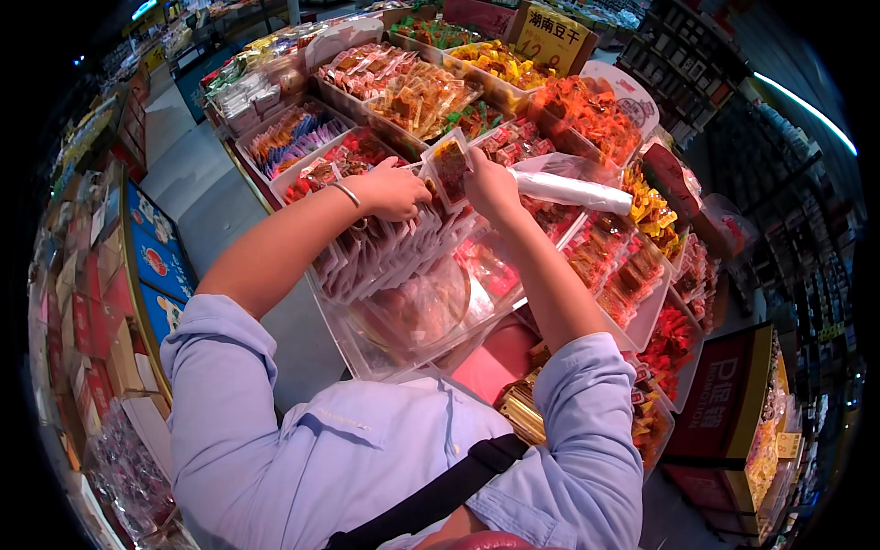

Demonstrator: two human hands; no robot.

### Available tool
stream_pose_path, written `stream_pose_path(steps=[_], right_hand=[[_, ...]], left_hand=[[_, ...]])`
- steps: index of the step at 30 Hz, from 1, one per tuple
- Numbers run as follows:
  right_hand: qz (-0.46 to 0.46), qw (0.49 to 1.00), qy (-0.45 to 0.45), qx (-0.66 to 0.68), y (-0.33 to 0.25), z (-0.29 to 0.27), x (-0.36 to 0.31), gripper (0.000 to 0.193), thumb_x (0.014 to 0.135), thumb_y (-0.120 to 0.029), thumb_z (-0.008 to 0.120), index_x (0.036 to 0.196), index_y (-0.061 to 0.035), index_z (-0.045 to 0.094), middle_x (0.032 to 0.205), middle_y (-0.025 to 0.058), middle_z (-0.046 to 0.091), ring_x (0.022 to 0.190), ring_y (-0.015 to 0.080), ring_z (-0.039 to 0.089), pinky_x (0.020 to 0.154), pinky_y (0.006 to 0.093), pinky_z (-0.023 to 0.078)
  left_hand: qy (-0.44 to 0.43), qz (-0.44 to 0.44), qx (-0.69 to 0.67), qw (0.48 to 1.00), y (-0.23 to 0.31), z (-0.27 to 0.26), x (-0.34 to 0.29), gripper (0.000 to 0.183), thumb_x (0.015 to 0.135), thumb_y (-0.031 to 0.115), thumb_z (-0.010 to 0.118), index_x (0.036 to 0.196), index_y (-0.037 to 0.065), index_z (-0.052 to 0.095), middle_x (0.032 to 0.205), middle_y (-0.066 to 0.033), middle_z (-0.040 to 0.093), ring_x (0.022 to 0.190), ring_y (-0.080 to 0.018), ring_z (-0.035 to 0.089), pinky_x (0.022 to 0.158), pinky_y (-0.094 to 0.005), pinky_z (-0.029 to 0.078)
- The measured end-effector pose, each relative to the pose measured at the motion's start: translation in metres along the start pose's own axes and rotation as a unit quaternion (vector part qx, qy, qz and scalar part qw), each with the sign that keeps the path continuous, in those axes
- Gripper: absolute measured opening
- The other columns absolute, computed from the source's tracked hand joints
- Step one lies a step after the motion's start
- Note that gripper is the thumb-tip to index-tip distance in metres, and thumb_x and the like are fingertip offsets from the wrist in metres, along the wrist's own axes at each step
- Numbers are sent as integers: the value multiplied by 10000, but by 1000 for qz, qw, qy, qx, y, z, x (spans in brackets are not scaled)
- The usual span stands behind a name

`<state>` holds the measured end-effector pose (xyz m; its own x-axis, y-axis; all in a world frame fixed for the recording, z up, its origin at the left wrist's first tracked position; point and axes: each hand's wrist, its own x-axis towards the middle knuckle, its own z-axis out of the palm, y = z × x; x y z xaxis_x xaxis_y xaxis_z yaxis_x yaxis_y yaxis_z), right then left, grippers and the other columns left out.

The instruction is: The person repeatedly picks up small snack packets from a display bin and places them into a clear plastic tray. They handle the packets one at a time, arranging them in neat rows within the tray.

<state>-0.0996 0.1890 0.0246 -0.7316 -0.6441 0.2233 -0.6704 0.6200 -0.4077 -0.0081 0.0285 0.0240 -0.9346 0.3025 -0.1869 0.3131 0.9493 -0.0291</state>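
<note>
My right hand (492,188) pinches a flat snack packet (447,171) with clear film and pale edges, tilted upright above the bins. Just left of it, my left hand (392,191) has its fingers curled on the top of a row of white-edged snack packets (390,252); its fingertips are partly hidden. That row leans on edge in a clear plastic bin (367,357), whose near part holds a few flat, clear-wrapped packs. A bracelet circles my left wrist. Beside my right wrist lies a roll of clear plastic bags (573,191) across the bins.
Around me stand bins of orange packets (587,119), yellow packets (500,62), brown packets (422,96) and purple packets (293,142). A yellow price sign (548,38) rises at the back. A red display box (724,394) stands right; a shelf with blue panels (154,238) stands left.
</note>
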Motion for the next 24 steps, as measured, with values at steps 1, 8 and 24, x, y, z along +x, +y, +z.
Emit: stream_pose_path(steps=[1, 8, 24], right_hand=[[-12, 1000, -19, -22, -5, -2, 0, 303, 758, -126, 436, 1056, -74, 442, 842, 211, 574, 817, 364, 546, 709, 429, 422], [-102, 982, -98, -126, -18, 9, 9, 242, 724, -85, 408, 947, -33, 485, 804, 195, 583, 770, 360, 563, 663, 427, 443], [-54, 996, -30, -57, 6, 50, 8, 364, 821, -303, 383, 1119, -97, 418, 1113, 138, 492, 968, 311, 483, 800, 400, 401]], left_hand=[[3, 1, 2, 1000, 0, 0, -2, 328, 711, 170, 445, 1024, 134, 535, 998, -54, 530, 1023, -213, 454, 911, -498, 251], [-33, -23, 22, 999, 5, -8, -5, 258, 701, 185, 452, 925, 95, 542, 987, -63, 532, 1002, -217, 468, 900, -511, 250], [-4, -81, -189, 979, -19, -34, -25, 425, 856, 349, 356, 1171, 78, 446, 1173, -117, 461, 1139, -267, 375, 954, -454, 209]])
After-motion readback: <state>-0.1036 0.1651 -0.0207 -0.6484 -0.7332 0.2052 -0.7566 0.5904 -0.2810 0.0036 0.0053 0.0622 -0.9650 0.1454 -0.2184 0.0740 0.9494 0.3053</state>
